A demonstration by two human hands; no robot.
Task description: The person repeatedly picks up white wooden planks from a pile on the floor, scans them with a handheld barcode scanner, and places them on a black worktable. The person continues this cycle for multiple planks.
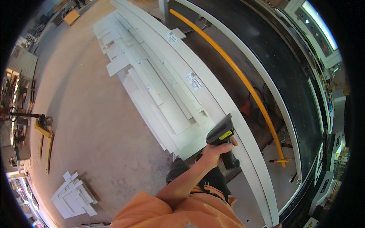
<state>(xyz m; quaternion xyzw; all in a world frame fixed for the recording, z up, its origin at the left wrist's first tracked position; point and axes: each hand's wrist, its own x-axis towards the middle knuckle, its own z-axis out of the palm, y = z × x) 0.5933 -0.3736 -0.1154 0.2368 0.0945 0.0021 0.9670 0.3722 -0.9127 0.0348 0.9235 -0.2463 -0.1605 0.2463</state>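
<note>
My left hand is closed round the grip of a black handheld barcode scanner. The scanner has a yellow label on its side and a small green light on top. Its head is over a long white board that runs from the far end down to the lower right. Two white printed labels are stuck along this board. At the board's near end, a sliver of what looks like my right hand shows at the lower edge; its fingers cannot be made out.
Left of the long board lies a stack of white panels and strips. A yellow curved bar and a black machine bed stand to the right. White offcuts lie on the floor at left, near a yellow pallet jack.
</note>
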